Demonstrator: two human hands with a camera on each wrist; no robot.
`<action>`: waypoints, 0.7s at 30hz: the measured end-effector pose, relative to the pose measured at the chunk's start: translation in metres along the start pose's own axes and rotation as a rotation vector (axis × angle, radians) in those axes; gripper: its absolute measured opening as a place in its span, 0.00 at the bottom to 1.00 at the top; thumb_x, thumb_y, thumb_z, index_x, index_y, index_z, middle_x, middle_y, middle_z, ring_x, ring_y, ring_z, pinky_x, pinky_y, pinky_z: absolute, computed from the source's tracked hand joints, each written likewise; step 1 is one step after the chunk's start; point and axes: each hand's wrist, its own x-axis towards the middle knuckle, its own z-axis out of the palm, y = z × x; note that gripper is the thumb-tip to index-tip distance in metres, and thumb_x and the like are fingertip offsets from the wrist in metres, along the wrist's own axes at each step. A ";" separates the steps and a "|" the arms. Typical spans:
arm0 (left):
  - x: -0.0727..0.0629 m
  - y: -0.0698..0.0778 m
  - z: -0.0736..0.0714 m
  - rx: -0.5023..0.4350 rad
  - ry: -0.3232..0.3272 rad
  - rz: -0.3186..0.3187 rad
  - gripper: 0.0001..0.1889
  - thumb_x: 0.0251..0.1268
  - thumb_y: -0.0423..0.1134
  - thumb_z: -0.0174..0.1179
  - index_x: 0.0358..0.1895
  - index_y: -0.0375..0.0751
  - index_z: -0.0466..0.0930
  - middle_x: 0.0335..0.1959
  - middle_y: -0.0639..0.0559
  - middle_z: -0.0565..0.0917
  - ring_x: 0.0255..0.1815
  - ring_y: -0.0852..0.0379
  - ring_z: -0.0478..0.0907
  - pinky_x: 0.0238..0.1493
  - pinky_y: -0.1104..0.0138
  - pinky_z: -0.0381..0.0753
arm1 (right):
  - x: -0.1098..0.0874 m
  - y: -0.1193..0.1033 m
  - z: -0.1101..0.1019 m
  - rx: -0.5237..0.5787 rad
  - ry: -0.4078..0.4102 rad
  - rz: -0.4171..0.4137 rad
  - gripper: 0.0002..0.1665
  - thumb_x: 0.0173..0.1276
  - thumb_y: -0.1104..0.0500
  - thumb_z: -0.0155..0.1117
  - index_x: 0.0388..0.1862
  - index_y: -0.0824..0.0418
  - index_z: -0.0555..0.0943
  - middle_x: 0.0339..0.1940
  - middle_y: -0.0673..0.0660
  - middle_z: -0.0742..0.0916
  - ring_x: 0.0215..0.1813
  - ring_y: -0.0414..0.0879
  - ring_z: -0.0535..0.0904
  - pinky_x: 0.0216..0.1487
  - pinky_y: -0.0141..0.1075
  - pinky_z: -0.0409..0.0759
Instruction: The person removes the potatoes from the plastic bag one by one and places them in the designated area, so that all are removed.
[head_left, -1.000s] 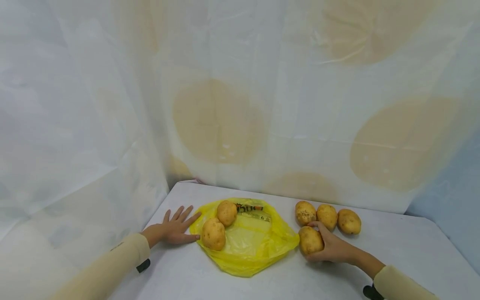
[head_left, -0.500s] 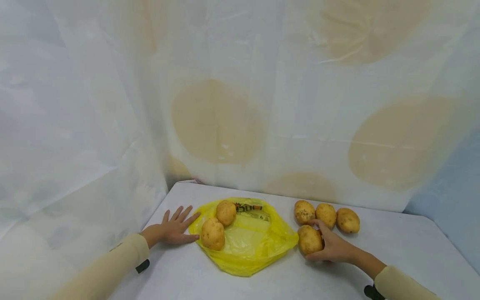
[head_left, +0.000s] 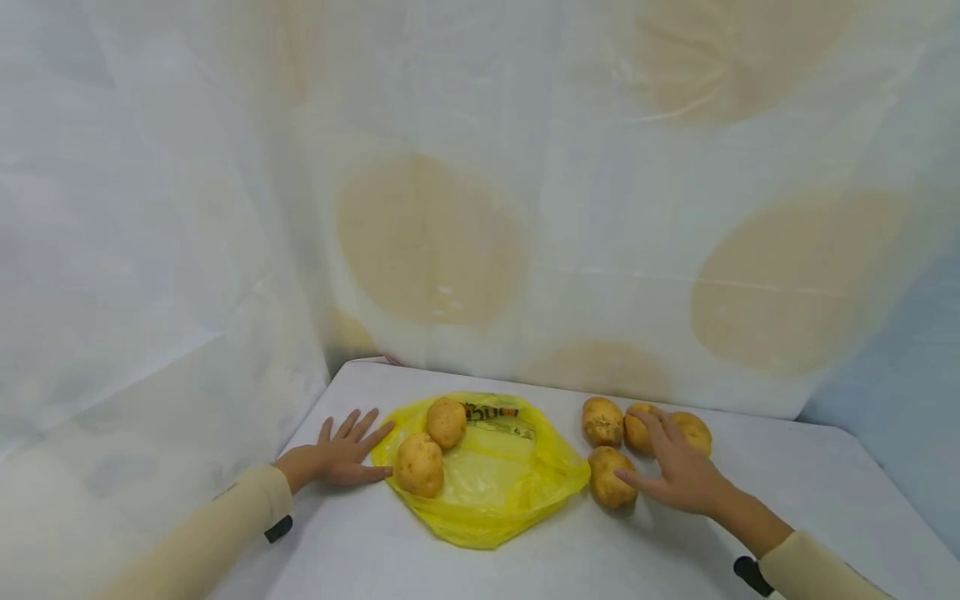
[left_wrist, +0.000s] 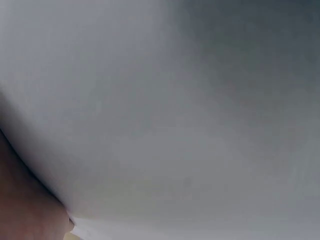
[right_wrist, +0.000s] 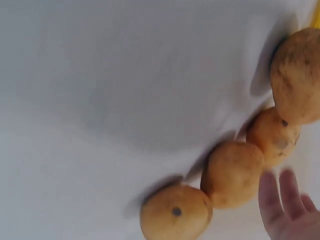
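My left hand (head_left: 337, 454) lies flat with spread fingers on the white table, fingertips at the left edge of a yellow plastic bag (head_left: 495, 487). On the bag's left part sit two potatoes, a larger potato (head_left: 419, 467) in front of a smaller potato (head_left: 447, 422). My right hand (head_left: 681, 471) is over the right-hand group, fingers extended and holding nothing. Its thumb overlaps the near potato (head_left: 611, 479), which lies at the bag's right tip. Behind stand a rough-skinned potato (head_left: 602, 422), a partly covered middle potato (head_left: 637, 433) and a right potato (head_left: 693, 432). The right wrist view shows the hand's fingertips beside a potato (right_wrist: 234, 174).
The white-covered table (head_left: 525, 571) runs back to a hanging pale sheet (head_left: 585, 250) with tan circles. Another sheet (head_left: 150, 292) closes off the left side, and a bluish wall (head_left: 900, 367) stands at the right. The left wrist view is mostly blurred pale surface.
My right hand has let go of the near potato and moved up and right over the back potatoes, its fingers straightening. The left hand stays in place on the table.
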 end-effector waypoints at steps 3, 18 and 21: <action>-0.002 0.001 -0.004 -0.003 -0.007 0.010 0.52 0.55 0.83 0.39 0.80 0.60 0.45 0.82 0.41 0.38 0.80 0.31 0.33 0.68 0.28 0.24 | 0.006 -0.003 0.001 -0.087 0.086 -0.057 0.51 0.60 0.38 0.70 0.76 0.52 0.58 0.72 0.69 0.62 0.50 0.61 0.79 0.41 0.57 0.81; 0.004 -0.008 0.010 -0.009 0.022 -0.005 0.52 0.54 0.83 0.42 0.80 0.60 0.47 0.82 0.42 0.40 0.80 0.32 0.35 0.69 0.29 0.25 | 0.058 -0.048 0.026 -0.119 -0.053 -0.084 0.55 0.65 0.26 0.55 0.82 0.42 0.45 0.82 0.66 0.39 0.78 0.70 0.54 0.68 0.72 0.57; 0.007 -0.007 0.008 -0.003 0.044 0.004 0.52 0.55 0.82 0.42 0.80 0.60 0.48 0.83 0.43 0.41 0.81 0.32 0.35 0.69 0.29 0.26 | 0.067 -0.058 0.026 -0.142 -0.058 -0.101 0.55 0.65 0.26 0.54 0.82 0.43 0.45 0.82 0.65 0.38 0.77 0.69 0.56 0.68 0.71 0.58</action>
